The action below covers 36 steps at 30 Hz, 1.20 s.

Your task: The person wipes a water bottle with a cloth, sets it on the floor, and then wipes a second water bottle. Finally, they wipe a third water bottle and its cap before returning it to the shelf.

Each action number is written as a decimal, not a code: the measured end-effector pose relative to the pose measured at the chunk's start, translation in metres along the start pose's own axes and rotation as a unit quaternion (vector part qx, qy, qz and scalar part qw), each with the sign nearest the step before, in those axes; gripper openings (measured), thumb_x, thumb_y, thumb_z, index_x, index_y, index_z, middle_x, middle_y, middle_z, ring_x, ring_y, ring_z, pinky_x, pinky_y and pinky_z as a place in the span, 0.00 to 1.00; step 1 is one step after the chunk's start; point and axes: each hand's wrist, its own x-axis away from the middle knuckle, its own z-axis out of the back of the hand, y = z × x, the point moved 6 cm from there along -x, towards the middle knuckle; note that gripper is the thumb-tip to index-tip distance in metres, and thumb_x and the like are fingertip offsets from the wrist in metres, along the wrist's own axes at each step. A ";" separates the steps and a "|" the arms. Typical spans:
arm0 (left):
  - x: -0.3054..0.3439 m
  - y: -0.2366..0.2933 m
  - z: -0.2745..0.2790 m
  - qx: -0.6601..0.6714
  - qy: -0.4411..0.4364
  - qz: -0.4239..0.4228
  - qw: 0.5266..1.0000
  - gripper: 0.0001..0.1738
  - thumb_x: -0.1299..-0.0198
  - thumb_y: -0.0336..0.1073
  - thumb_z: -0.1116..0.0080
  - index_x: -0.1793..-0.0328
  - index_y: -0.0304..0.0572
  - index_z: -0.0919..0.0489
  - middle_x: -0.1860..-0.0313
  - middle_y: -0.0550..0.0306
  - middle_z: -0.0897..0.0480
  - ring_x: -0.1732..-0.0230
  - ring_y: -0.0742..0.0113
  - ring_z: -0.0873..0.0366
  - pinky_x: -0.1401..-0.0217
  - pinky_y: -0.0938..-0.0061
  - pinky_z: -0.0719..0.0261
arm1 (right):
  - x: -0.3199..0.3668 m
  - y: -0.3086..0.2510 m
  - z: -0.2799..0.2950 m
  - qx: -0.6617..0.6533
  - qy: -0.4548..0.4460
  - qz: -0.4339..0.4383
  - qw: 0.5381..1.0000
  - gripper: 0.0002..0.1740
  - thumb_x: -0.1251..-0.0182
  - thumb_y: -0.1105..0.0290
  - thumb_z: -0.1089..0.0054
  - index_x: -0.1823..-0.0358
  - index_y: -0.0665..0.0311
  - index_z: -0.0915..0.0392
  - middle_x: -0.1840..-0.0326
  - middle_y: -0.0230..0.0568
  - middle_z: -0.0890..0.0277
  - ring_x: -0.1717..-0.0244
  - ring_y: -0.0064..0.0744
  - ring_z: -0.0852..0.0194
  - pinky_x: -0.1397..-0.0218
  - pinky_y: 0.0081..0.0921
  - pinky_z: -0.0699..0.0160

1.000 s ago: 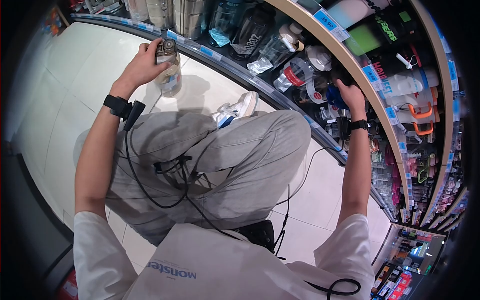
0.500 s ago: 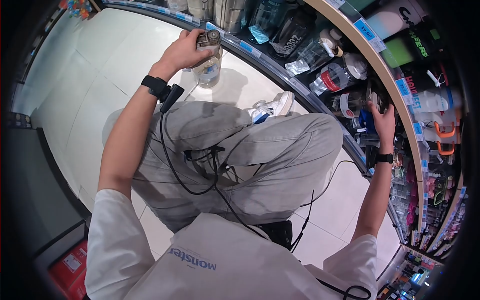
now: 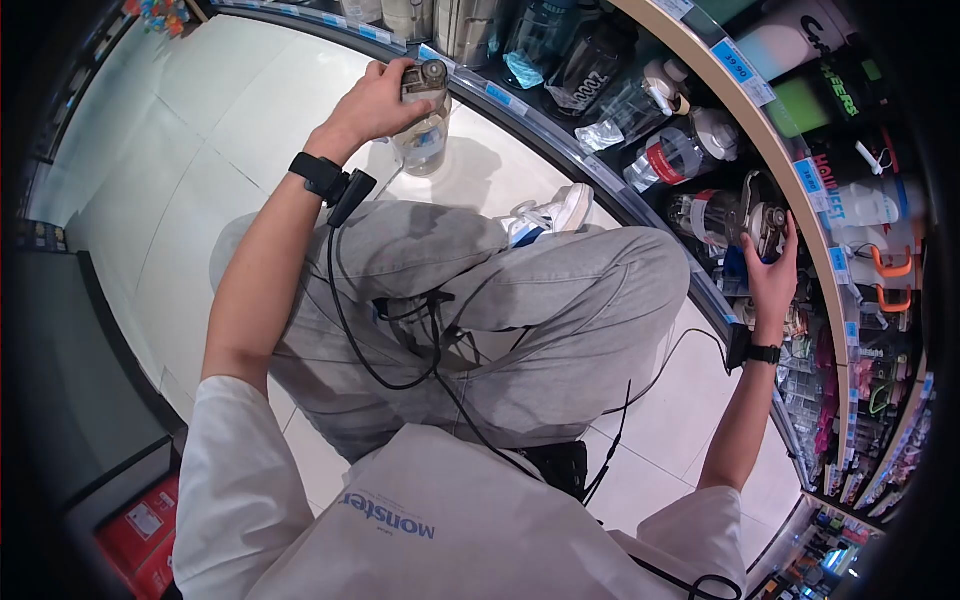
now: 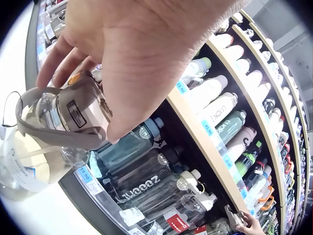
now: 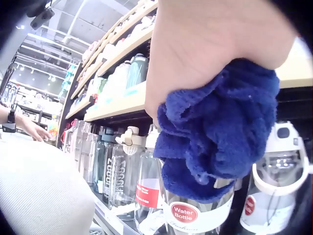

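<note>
Two Long Axes, Both Near Vertical

Clear bottle at the pale tiled floor, under the left hand: long axis close to vertical, with lid uppermost and base downward; impossible to tell whether touching the tiles. Labelled bottle on the shelf, under the right hand: likewise upright, with top upward and red oval turned toward the right wrist camera.

Left hand curled round the lid, with thumb and fingers on opposite sides. Right hand grasping a blue cloth bunched under the palm, with thumb and finger about the top of the labelled bottle.

Glossy tiles below; blue price tags along the shelf's front edge; a row of other bottles on the shelf, between the two hands; pale-edged upper shelf above; grey ceiling with pipes and small lamps.

Clear bottle: see-through, with grey-brown lid, orange patch, matching carry loop and pale label. Labelled bottle: transparent, with white band and "Water Bottle" in the oval.
</note>
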 end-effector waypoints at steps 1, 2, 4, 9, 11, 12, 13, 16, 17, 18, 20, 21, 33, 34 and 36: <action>0.001 0.001 0.000 0.001 -0.001 0.000 1.000 0.46 0.37 0.60 0.32 0.18 0.45 0.32 0.34 0.34 0.24 0.37 0.40 0.17 0.31 0.57 0.18 | 0.005 -0.004 0.005 -0.012 0.008 0.020 1.000 0.49 0.37 0.54 0.21 0.16 0.51 0.38 0.25 0.56 0.24 0.26 0.54 0.24 0.26 0.40 0.25; 0.002 0.003 0.003 -0.010 0.018 -0.013 1.000 0.46 0.37 0.60 0.32 0.18 0.44 0.31 0.35 0.34 0.24 0.37 0.40 0.17 0.31 0.57 0.18 | 0.011 -0.007 0.010 -0.011 0.008 0.020 1.000 0.49 0.37 0.54 0.21 0.16 0.51 0.38 0.25 0.56 0.24 0.26 0.54 0.24 0.26 0.40 0.25; 0.004 0.006 0.009 -0.021 0.038 -0.023 0.999 0.47 0.37 0.61 0.31 0.18 0.44 0.31 0.35 0.34 0.24 0.36 0.40 0.18 0.31 0.57 0.19 | 0.021 -0.011 0.020 -0.018 0.005 0.021 1.000 0.49 0.36 0.59 0.21 0.16 0.52 0.39 0.25 0.56 0.24 0.26 0.54 0.23 0.26 0.40 0.24; 0.008 0.025 0.038 -0.049 0.187 -0.097 0.976 0.38 0.34 0.54 0.30 0.22 0.46 0.27 0.34 0.41 0.23 0.33 0.44 0.22 0.31 0.57 0.20 | 0.050 -0.012 0.039 -0.053 0.012 0.067 0.996 0.50 0.37 0.67 0.20 0.16 0.56 0.39 0.25 0.55 0.25 0.26 0.51 0.23 0.25 0.40 0.26; 0.012 0.038 0.051 -0.043 0.226 -0.134 0.964 0.35 0.33 0.51 0.30 0.24 0.46 0.25 0.34 0.43 0.23 0.33 0.45 0.22 0.31 0.58 0.21 | 0.061 -0.015 0.055 -0.065 0.026 0.043 0.997 0.51 0.38 0.69 0.20 0.15 0.56 0.39 0.25 0.54 0.25 0.27 0.48 0.23 0.24 0.39 0.27; 0.016 0.046 0.059 -0.037 0.263 -0.169 0.949 0.32 0.32 0.49 0.30 0.27 0.46 0.24 0.35 0.46 0.22 0.33 0.46 0.22 0.31 0.59 0.22 | 0.067 -0.014 0.062 -0.084 0.032 0.026 0.996 0.51 0.39 0.73 0.21 0.15 0.58 0.39 0.24 0.54 0.27 0.26 0.45 0.25 0.22 0.39 0.30; 0.018 0.056 0.066 -0.036 0.264 -0.171 0.949 0.32 0.32 0.49 0.30 0.27 0.46 0.24 0.35 0.46 0.22 0.33 0.46 0.22 0.31 0.59 0.22 | 0.072 -0.012 0.068 -0.083 0.035 0.026 0.996 0.51 0.39 0.73 0.21 0.15 0.58 0.39 0.24 0.54 0.27 0.26 0.45 0.25 0.22 0.39 0.30; 0.032 0.089 0.077 0.010 0.276 -0.234 0.932 0.28 0.33 0.47 0.30 0.30 0.46 0.22 0.35 0.48 0.21 0.34 0.46 0.22 0.30 0.60 0.22 | 0.089 -0.014 0.096 -0.097 0.081 0.067 0.990 0.52 0.40 0.76 0.22 0.15 0.62 0.41 0.16 0.50 0.37 0.20 0.44 0.34 0.19 0.40 0.34; 0.035 0.098 0.075 0.038 0.255 -0.271 0.927 0.28 0.33 0.48 0.30 0.31 0.45 0.21 0.35 0.47 0.22 0.34 0.46 0.22 0.31 0.59 0.22 | 0.095 -0.015 0.105 -0.090 0.096 0.078 0.988 0.52 0.40 0.76 0.23 0.14 0.61 0.41 0.16 0.48 0.38 0.19 0.45 0.37 0.18 0.41 0.36; 0.040 0.108 0.073 0.065 0.233 -0.308 0.920 0.28 0.34 0.49 0.30 0.32 0.45 0.21 0.36 0.47 0.22 0.35 0.47 0.22 0.32 0.58 0.21 | 0.101 -0.015 0.115 -0.105 0.109 0.075 0.986 0.52 0.39 0.75 0.24 0.14 0.62 0.42 0.15 0.48 0.39 0.18 0.45 0.38 0.17 0.42 0.38; 0.054 0.131 0.070 0.105 0.192 -0.324 0.920 0.28 0.35 0.46 0.29 0.32 0.46 0.21 0.35 0.48 0.21 0.33 0.48 0.22 0.30 0.59 0.23 | 0.112 -0.015 0.130 -0.142 0.142 0.086 0.976 0.49 0.33 0.68 0.25 0.14 0.62 0.42 0.15 0.46 0.38 0.18 0.44 0.38 0.16 0.41 0.41; 0.059 0.143 0.067 0.143 0.149 -0.339 0.918 0.28 0.35 0.44 0.27 0.32 0.46 0.21 0.34 0.49 0.21 0.32 0.48 0.22 0.28 0.59 0.24 | 0.116 -0.014 0.135 -0.176 0.156 0.089 0.968 0.49 0.31 0.63 0.26 0.14 0.65 0.43 0.16 0.48 0.38 0.20 0.45 0.37 0.17 0.42 0.40; 0.091 0.274 -0.023 0.219 -0.230 -0.438 0.841 0.55 0.42 0.60 0.22 0.16 0.41 0.34 0.26 0.39 0.25 0.26 0.41 0.26 0.23 0.54 0.27 | 0.171 0.048 0.009 -0.601 -0.021 -0.194 0.775 0.40 0.25 0.39 0.41 0.23 0.59 0.32 0.35 0.40 0.20 0.40 0.37 0.18 0.39 0.39 0.15; 0.095 0.276 -0.036 0.216 -0.340 -0.392 0.827 0.56 0.42 0.61 0.23 0.15 0.40 0.36 0.25 0.39 0.25 0.25 0.41 0.26 0.23 0.54 0.27 | 0.176 0.056 0.001 -0.605 -0.015 -0.219 0.765 0.40 0.25 0.37 0.42 0.24 0.58 0.31 0.37 0.39 0.19 0.44 0.37 0.16 0.43 0.39 0.13; 0.098 0.276 -0.062 0.273 -0.383 -0.383 0.795 0.57 0.41 0.62 0.23 0.14 0.40 0.37 0.25 0.39 0.26 0.25 0.43 0.25 0.23 0.55 0.27 | 0.188 0.071 -0.013 -0.627 -0.003 -0.270 0.731 0.36 0.24 0.37 0.43 0.29 0.55 0.26 0.43 0.37 0.15 0.51 0.37 0.14 0.49 0.38 0.12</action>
